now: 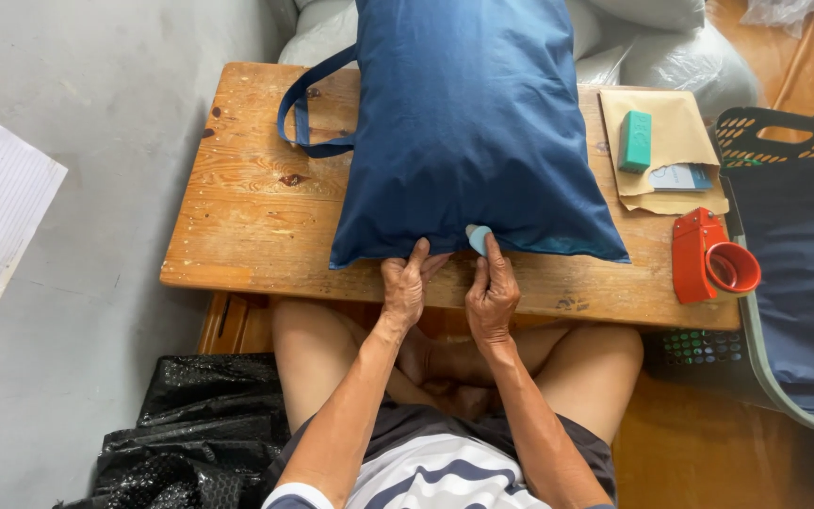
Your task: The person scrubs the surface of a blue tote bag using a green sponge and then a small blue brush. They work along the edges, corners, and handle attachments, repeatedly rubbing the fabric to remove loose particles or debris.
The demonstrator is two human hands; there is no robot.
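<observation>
A stuffed dark blue fabric bag (473, 123) with a blue strap (305, 113) lies on a low wooden table (256, 217). My left hand (405, 283) pinches the bag's near edge with fingers and thumb. My right hand (492, 287) is beside it, pressing a small light blue piece (478, 238) against the same edge with the thumb. Both hands rest at the table's front edge, above my crossed legs.
A teal block (635, 141) lies on a brown envelope (671, 141) at the table's right. A red tape dispenser (708, 259) sits near the right corner. A dark basket (793, 132) with blue fabric stands right. Black plastic bags (190, 424) lie left; white sacks (671, 47) sit behind.
</observation>
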